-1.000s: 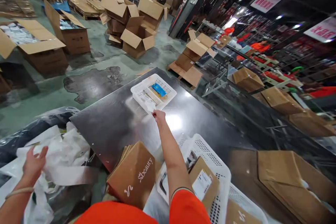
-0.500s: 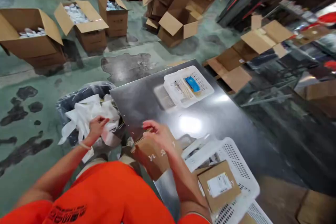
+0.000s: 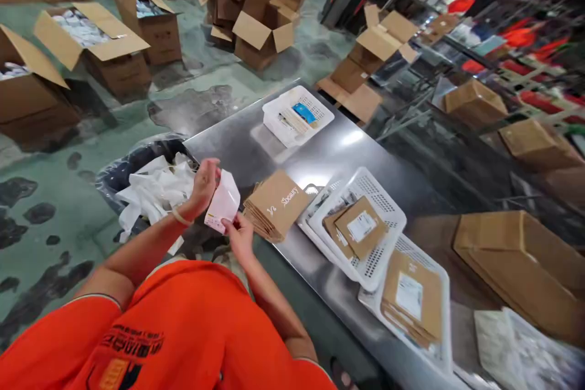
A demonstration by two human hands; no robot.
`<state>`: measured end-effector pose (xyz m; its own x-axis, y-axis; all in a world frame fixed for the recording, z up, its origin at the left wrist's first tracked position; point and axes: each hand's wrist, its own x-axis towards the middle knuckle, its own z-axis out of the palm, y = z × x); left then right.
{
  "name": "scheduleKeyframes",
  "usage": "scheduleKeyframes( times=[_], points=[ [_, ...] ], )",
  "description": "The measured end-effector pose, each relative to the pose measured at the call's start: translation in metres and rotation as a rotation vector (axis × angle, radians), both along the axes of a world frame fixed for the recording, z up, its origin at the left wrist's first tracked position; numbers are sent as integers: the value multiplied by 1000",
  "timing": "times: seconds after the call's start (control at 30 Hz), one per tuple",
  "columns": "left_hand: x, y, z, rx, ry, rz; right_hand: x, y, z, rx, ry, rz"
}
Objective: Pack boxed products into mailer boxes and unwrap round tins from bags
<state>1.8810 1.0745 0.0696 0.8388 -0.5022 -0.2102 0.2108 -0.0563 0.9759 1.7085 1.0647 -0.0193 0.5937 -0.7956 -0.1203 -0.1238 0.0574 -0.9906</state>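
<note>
A white packet [image 3: 223, 200] with pink print along its lower edge is held between my hands, in front of the steel table's near left corner. My left hand [image 3: 205, 187] has its left side, fingers bent around that edge. At its lower right, my right hand [image 3: 239, 236] pinches it between thumb and fingers. To the right of my hands lies a stack of flat brown cardboard mailers [image 3: 276, 204], printed in white. Below and left is a black bin [image 3: 121, 180] lined with clear plastic, heaped with white paper strips [image 3: 158, 192].
On the steel table [image 3: 219, 134], a white basket [image 3: 326, 106] at the far end holds a blue packet. Nearer on the right, white baskets [image 3: 393, 213] contain labelled brown mailers [image 3: 361, 225]. Open cartons [image 3: 116, 61] stand on the floor beyond, and more boxes [image 3: 516, 256] at right.
Both hands were apart and without the packet; now they hold it together. My right hand has come left and down, off the brown mailers. The view has turned right.
</note>
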Motion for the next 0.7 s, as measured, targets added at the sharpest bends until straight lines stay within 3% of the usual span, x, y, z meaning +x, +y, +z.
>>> scheduleKeyframes(
  times=[0.1, 0.17, 0.23, 0.3, 0.47, 0.7],
  points=[
    [-7, 21, -9, 121, 228, -126, -16, -2, 17, 154, -99, -142],
    [-23, 45, -20, 158, 294, -336, -27, -5, 26, 154, -117, -182],
    [-43, 68, -31, 100, 291, -552, -37, -8, 32, 132, -87, -158],
    [-62, 80, -38, 20, 274, -659, -47, -11, 35, 127, -49, -108],
    [-93, 67, -41, 16, 291, -590, -71, -13, 33, 93, -13, -122],
    [-108, 44, -48, 187, 176, -573, -106, -12, 29, -312, -2, -206]
  ],
)
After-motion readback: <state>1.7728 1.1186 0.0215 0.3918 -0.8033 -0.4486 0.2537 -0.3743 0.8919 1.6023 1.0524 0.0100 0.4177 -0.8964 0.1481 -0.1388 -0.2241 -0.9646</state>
